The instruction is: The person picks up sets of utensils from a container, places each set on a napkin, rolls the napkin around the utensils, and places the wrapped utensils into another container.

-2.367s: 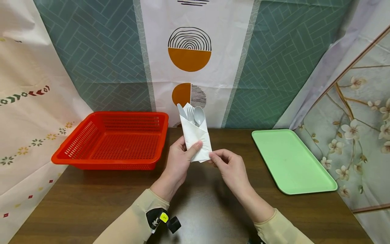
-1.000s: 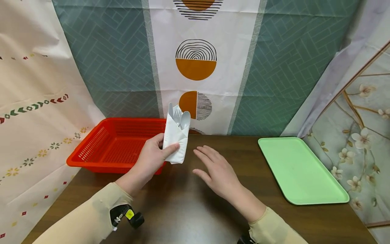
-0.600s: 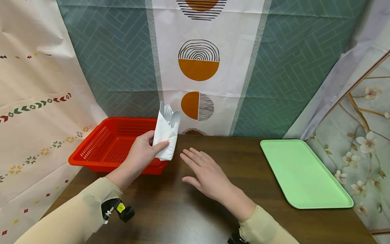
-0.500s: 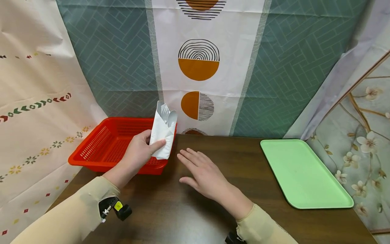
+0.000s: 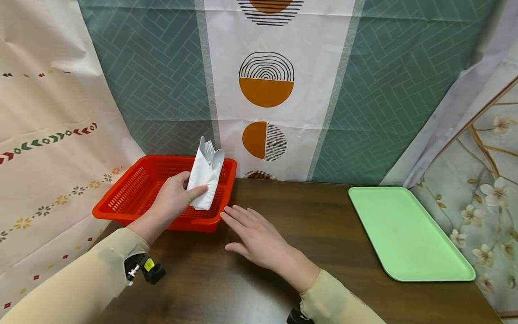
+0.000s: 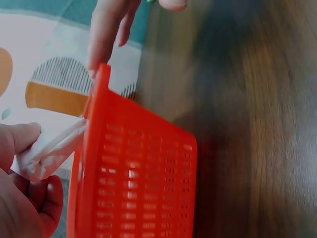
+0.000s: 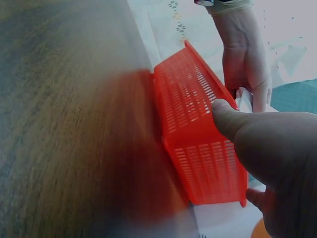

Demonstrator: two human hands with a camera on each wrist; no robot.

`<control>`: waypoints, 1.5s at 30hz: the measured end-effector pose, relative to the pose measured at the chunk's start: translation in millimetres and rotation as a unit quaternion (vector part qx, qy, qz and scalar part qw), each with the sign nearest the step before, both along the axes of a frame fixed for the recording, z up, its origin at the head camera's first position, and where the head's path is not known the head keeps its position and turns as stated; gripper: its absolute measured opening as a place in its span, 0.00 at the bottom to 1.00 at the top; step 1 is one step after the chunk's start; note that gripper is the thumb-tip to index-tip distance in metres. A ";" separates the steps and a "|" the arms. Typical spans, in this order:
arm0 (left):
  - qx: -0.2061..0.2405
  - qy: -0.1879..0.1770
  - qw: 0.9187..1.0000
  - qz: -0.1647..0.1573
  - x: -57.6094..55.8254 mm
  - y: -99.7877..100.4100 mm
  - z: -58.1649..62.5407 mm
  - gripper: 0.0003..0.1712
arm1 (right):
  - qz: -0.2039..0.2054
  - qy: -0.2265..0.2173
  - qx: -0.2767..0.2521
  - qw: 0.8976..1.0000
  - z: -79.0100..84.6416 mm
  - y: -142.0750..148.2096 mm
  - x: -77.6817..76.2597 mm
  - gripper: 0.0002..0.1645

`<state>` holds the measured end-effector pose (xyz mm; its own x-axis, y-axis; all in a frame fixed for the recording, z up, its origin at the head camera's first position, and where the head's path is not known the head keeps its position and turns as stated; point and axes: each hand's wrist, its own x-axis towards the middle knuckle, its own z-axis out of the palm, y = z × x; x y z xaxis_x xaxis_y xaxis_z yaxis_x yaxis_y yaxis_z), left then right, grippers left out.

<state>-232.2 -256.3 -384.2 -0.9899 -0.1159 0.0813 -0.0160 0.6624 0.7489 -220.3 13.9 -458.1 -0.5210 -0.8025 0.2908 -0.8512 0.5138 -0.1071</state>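
My left hand [image 5: 171, 195] grips a folded white napkin [image 5: 203, 183] between thumb and fingers, over the right part of the red plastic basket [image 5: 106, 208]. From the napkin's top pocket stick a knife [image 5: 202, 144], a fork and a spoon [image 5: 218, 157], all pale plastic. In the left wrist view the napkin [image 6: 57, 153] shows just past the basket's rim [image 6: 91, 124]. My right hand [image 5: 259, 237] is held flat with straight fingers, its fingertips right at the basket's front right corner. It holds nothing.
A light green tray [image 5: 413, 238] lies on the right of the brown wooden table [image 5: 315, 216]. Behind the table hangs a patterned curtain [image 5: 162, 72], with a cream printed cloth [image 5: 48, 103] on the left and a floral one [image 5: 485, 216] on the right.
Both hands were at the napkin; the right let go and its fingers straightened. The left hand carried the napkin with the cutlery leftward over the basket, and the right hand followed to the basket's corner.
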 end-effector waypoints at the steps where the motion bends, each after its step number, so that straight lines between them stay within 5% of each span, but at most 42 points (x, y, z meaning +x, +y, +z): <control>1: -0.005 -0.003 1.000 0.001 -1.3 -1.9 -1.1 0.35 | 0.002 0.003 -0.002 1.000 -0.6 -1.1 -0.1 0.48; 27: -0.083 -0.090 0.992 -0.019 -31.6 -27.4 -25.3 0.32 | 0.058 0.037 0.002 0.998 2.2 -10.2 -7.2 0.43; 45: -0.051 -0.212 0.976 -0.011 -47.3 -33.1 -32.3 0.33 | 0.060 0.049 -0.002 0.997 -0.6 -10.7 -11.3 0.42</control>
